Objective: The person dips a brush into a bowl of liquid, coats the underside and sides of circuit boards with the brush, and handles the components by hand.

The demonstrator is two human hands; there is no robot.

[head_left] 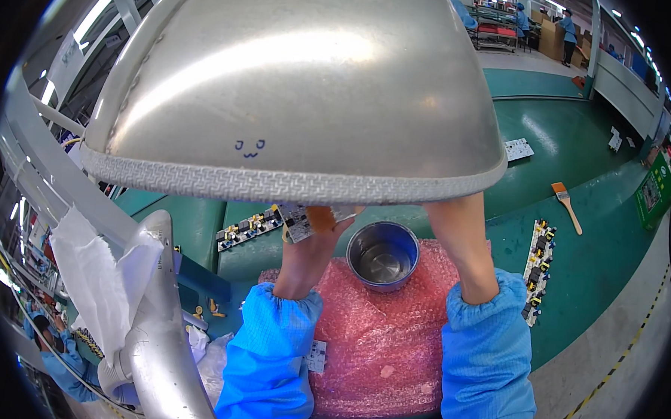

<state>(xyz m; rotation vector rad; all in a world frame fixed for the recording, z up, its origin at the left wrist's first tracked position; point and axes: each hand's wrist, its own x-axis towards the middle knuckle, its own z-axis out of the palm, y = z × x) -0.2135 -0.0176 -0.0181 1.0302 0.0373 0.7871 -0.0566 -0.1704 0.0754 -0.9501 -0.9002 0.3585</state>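
- While a big metal hood (296,88) hides the fingertips, the left hand (311,246) pinches a circuit board (299,219) at 12 o'clock of the pink bubble wrap (378,339).
- The right hand (461,237) rises under the hood; its grip cannot be told.
- Risk: working half-blind, the board could slip into the steel bowl (383,255) at its 3 o'clock.

single head view, fisheye, looking down and forward over the bench (578,145). a metal hood (296,88) sits very close, filling the upper half; forearms enter from the lower edge.
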